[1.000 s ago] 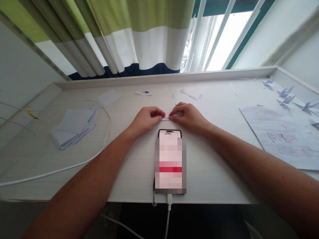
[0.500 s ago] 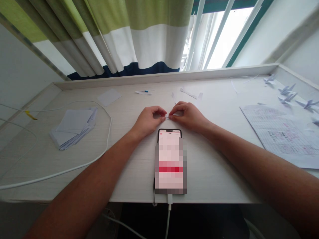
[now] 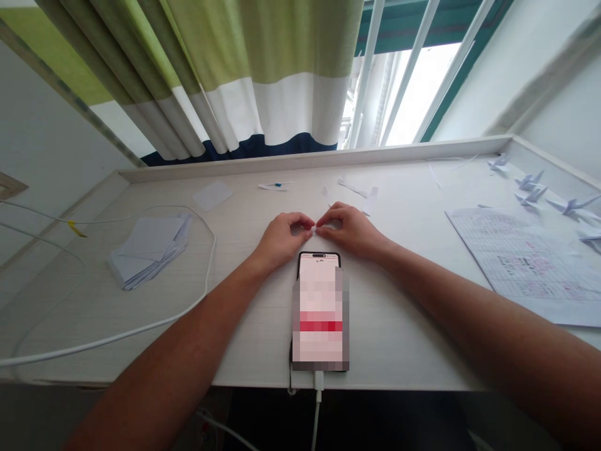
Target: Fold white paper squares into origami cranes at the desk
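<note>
My left hand [image 3: 280, 238] and my right hand [image 3: 350, 228] meet fingertip to fingertip at the middle of the pale desk [image 3: 399, 326]. Between them they pinch a small folded piece of white paper [image 3: 313, 230], most of it hidden by my fingers. Both hands are closed in a pinch and rest on the desk top. Just in front of them lies a phone [image 3: 320, 310] with its screen lit, plugged into a white cable [image 3: 318, 401] at the near edge.
A stack of white paper squares [image 3: 150, 249] lies at the left, ringed by a long white cable [image 3: 141, 329]. Paper scraps [image 3: 357, 189] lie behind the hands. A printed sheet [image 3: 521, 263] and several folded paper cranes [image 3: 533, 188] are at the right. Curtains and a window stand behind the desk.
My hands have drawn closer together on the small paper, fingertips now touching. The view has tilted slightly, so everything sits a little lower in the picture.
</note>
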Demonstrator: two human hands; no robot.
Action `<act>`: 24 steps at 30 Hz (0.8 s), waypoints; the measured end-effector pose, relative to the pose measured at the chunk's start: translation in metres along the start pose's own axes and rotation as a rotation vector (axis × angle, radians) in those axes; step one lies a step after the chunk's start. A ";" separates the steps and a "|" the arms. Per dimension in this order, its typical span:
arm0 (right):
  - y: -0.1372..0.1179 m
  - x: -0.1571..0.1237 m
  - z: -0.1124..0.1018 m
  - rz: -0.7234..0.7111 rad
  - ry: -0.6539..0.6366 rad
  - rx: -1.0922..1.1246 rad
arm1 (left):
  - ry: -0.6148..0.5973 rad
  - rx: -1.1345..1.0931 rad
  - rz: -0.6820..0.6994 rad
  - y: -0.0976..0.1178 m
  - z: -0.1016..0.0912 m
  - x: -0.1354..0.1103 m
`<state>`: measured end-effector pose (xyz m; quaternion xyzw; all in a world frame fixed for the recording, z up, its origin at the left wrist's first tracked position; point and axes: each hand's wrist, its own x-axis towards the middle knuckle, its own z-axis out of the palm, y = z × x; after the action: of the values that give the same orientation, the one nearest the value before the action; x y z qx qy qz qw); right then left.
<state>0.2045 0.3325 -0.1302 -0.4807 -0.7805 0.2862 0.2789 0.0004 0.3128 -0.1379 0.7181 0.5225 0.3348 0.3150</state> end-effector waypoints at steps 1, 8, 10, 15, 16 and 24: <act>-0.001 0.000 0.001 -0.006 0.002 -0.021 | 0.000 -0.005 -0.002 0.000 0.000 0.000; 0.005 0.000 0.006 -0.017 0.008 -0.065 | 0.067 0.076 0.026 -0.003 0.001 -0.001; 0.007 -0.001 0.008 -0.048 0.013 -0.087 | 0.114 0.165 0.047 -0.006 -0.001 -0.001; 0.001 -0.004 0.005 -0.035 0.046 -0.019 | 0.196 0.265 0.008 -0.007 -0.006 0.001; -0.001 -0.005 0.004 -0.009 0.060 0.045 | 0.191 0.239 -0.006 -0.006 -0.006 0.002; -0.006 -0.007 0.000 0.194 0.045 0.847 | 0.077 -0.428 -0.038 0.002 0.004 0.001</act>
<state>0.2039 0.3237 -0.1274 -0.4011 -0.5393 0.5954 0.4402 0.0051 0.3126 -0.1389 0.6116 0.4647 0.4593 0.4461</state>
